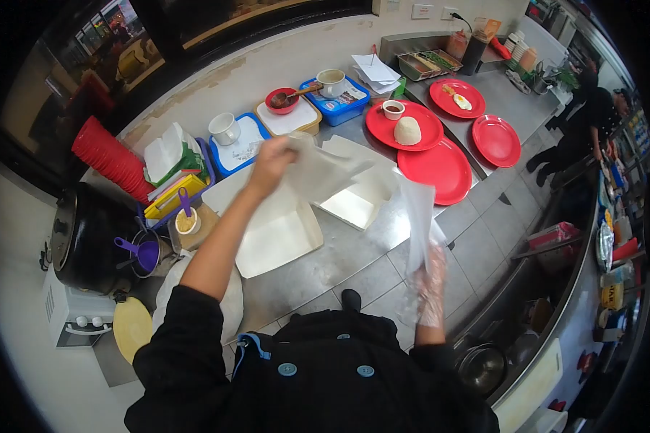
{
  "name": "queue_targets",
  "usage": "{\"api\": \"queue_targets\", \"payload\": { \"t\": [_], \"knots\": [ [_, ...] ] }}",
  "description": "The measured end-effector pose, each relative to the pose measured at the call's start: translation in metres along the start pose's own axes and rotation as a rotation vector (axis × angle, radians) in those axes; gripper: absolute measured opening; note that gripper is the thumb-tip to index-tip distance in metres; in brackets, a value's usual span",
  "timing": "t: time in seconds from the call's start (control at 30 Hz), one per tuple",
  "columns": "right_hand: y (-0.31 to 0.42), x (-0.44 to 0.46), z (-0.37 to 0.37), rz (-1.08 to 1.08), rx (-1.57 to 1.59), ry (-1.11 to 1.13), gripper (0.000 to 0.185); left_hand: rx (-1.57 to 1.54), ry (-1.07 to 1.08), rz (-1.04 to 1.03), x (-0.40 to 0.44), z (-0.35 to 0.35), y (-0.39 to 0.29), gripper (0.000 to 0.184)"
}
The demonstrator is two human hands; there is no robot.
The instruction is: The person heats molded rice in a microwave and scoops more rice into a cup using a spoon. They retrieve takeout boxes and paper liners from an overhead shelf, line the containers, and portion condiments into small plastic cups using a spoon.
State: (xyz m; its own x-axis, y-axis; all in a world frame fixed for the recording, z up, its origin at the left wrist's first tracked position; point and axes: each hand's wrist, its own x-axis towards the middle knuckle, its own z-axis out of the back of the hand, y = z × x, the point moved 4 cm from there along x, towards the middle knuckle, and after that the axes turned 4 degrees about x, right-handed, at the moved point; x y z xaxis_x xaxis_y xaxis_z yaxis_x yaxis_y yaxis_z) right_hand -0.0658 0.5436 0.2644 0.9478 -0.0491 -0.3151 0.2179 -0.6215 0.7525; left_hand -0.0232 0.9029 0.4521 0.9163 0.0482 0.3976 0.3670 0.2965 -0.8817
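My left hand (273, 164) is bare and raised above the steel counter, its fingers closed on a thin translucent sheet (328, 172) blurred by motion. My right hand (430, 278) wears a clear plastic glove and grips another whitish translucent sheet (416, 213) standing up from the fingers. Whether these sheets are paper or plastic I cannot tell. Below my left hand lies a large open white takeout box (278, 234). A smaller open white box (357, 206) sits to its right, partly covered by the sheet.
Red plates (440, 177) stand at the right; one bears a rice mound (407, 130) and sauce cup (393, 108). Mugs, a red bowl (282, 101) and blue-lidded tubs (339, 108) line the wall. A black rice cooker (90, 238) is at left. Another person (596, 119) stands far right.
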Motion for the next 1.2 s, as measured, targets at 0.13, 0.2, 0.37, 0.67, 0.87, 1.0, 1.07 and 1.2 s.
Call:
{"api": "queue_targets", "payload": {
  "t": [0.13, 0.2, 0.37, 0.67, 0.87, 1.0, 1.07, 1.2],
  "knots": [
    [-0.036, 0.026, -0.083, -0.007, -0.015, 0.123, 0.032, -0.111, 0.173, 0.193, -0.027, 0.057, -0.016, 0.032],
    [-0.054, 0.052, -0.097, 0.029, -0.11, 0.127, 0.036, 0.055, 0.329, 0.221, -0.055, 0.042, -0.029, 0.032],
    [-0.047, 0.049, -0.117, 0.043, -0.184, 0.092, 0.03, 0.205, 0.269, 0.564, -0.097, 0.05, 0.041, 0.031],
    [-0.027, 0.043, -0.095, -0.028, -0.265, 0.079, 0.054, 0.767, 0.117, 0.043, -0.094, 0.004, 0.054, 0.058],
    [-0.022, 0.048, -0.111, 0.029, -0.17, 0.142, 0.053, 0.001, 0.019, 0.284, -0.025, -0.033, 0.068, 0.063],
    [-0.001, 0.037, -0.119, 0.142, -0.249, 0.108, 0.044, -0.018, 0.005, 0.251, -0.002, -0.038, 0.072, 0.053],
    [0.008, 0.03, -0.12, 0.32, -0.147, 0.077, 0.031, -0.063, -0.009, 0.15, 0.004, -0.039, 0.072, 0.035],
    [0.011, 0.031, -0.121, 0.316, -0.196, 0.273, 0.019, 0.109, 0.139, 0.172, 0.013, -0.039, 0.066, 0.02]
  ]
}}
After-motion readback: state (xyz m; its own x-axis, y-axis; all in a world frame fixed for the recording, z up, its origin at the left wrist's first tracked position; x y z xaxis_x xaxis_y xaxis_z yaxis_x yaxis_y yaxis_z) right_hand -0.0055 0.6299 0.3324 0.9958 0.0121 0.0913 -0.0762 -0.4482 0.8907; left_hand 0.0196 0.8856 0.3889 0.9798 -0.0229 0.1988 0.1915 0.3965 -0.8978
